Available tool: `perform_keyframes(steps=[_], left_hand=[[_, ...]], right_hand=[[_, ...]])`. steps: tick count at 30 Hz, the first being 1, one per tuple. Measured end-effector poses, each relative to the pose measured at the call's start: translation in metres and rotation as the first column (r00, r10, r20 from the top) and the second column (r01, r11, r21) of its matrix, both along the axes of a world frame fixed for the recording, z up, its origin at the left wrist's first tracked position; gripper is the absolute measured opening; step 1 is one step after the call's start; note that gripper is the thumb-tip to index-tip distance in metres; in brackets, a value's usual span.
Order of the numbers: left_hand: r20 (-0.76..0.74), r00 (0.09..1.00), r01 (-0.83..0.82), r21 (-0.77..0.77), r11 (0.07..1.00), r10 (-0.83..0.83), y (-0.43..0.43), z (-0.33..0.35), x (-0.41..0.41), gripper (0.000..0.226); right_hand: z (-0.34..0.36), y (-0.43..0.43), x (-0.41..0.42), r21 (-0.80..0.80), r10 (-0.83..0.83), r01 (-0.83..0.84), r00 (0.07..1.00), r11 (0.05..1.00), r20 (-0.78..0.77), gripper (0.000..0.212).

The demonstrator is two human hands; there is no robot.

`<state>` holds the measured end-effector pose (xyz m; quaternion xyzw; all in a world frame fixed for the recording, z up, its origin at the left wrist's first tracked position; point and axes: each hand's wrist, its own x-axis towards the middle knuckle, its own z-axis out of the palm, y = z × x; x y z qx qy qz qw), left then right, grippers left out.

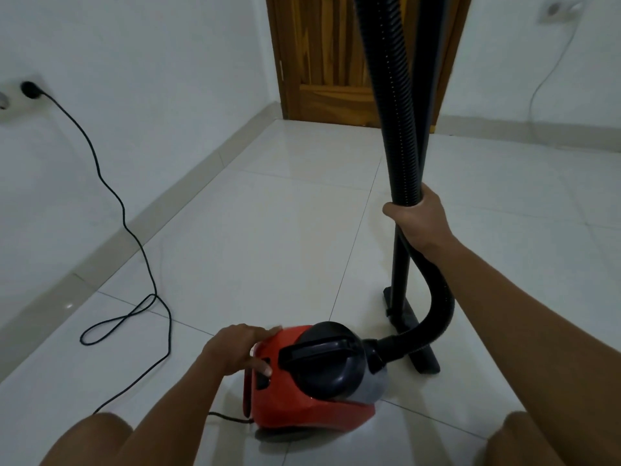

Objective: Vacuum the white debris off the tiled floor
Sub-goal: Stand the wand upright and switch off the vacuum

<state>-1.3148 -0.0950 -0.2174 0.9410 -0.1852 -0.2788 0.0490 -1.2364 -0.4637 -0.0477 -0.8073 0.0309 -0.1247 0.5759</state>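
Left hand (240, 348) lies flat, fingers together, on the squat red plastic canister vacuum (302, 381), thumb at its rear switch, while the right hand (416, 218) clamps the upright black wand and ribbed hose (400, 136), floor nozzle (411, 334) planted just ahead.

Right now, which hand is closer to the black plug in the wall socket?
Left. The left hand rests on the red canister vacuum, on the same side as the black plug. The right hand grips the black hose and tube, farther away.

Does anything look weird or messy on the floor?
Only the black power cord: it lies in a loose loop across the tiled floor left of the red vacuum cleaner. No white debris shows.
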Motion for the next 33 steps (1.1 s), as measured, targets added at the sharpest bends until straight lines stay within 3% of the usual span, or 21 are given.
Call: perform_keyframes(steps=[8,14,19,22,24,26,28,31,33], left_hand=[[-0.050,0.998,0.043,0.134,0.990,-0.037,0.000,0.004,0.005,0.106],[0.028,0.999,0.039,0.214,0.976,-0.046,0.000,-0.005,0.006,0.104],[0.052,0.994,0.074,0.362,0.929,-0.099,-0.017,0.003,0.009,0.104],[0.002,0.998,0.061,0.409,0.910,-0.068,-0.035,0.017,0.017,0.090],[0.058,0.998,-0.010,0.277,0.961,-0.006,-0.051,0.024,0.024,0.059],[0.119,0.985,-0.129,-0.005,0.992,0.129,-0.075,0.034,0.026,0.031],[-0.002,0.979,-0.198,-0.215,0.956,0.203,-0.108,0.046,0.024,0.037],[-0.372,0.916,-0.245,-0.226,0.943,0.149,-0.155,0.059,0.008,0.057],[-0.437,0.888,-0.258,-0.212,0.943,0.145,-0.167,0.054,0.005,0.061]], right_hand=[[-0.002,0.005,0.003,0.019,-0.005,0.006,1.000,1.000,-0.024,0.032],[-0.003,0.009,0.003,0.028,0.004,-0.004,1.000,1.000,-0.009,0.023],[-0.002,0.013,-0.001,0.020,0.005,-0.005,1.000,1.000,0.005,0.028],[0.001,0.013,-0.006,0.009,-0.003,0.003,1.000,1.000,0.003,0.028],[0.003,0.010,-0.010,0.004,-0.012,0.012,1.000,1.000,0.004,0.026],[0.005,0.007,-0.013,0.005,-0.026,0.026,1.000,1.000,0.004,0.025],[0.006,0.004,-0.016,0.002,-0.045,0.045,0.999,0.999,0.005,0.024],[0.008,0.002,-0.019,-0.009,-0.068,0.068,0.998,0.998,-0.008,0.027],[0.009,0.000,-0.019,-0.012,-0.084,0.084,0.996,0.996,-0.020,0.029]])
